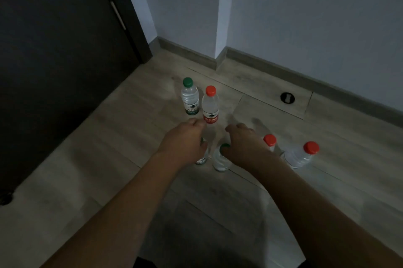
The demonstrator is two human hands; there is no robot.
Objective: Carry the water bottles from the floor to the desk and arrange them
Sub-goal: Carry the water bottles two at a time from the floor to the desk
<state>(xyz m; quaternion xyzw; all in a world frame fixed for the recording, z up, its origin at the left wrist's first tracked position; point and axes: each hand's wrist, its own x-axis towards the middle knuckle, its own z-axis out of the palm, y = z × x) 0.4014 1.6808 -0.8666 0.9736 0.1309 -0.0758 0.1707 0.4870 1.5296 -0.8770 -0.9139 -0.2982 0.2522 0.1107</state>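
Several clear water bottles stand on the wooden floor. A green-capped bottle [189,97] and a red-capped bottle [210,105] stand farthest away. My left hand [185,141] hovers just before them with fingers loosely curled, and it covers the top of another bottle [202,157]. My right hand [244,143] reaches out beside it, palm down, over a green-capped bottle [220,160]. Two more red-capped bottles [270,140] [302,155] stand to the right of that hand. I see nothing held in either hand. No desk is in view.
A dark door [54,60] fills the left side. Grey walls with a skirting board [305,80] meet in a corner behind the bottles. A round black floor fitting [287,97] sits at the right, near the wall.
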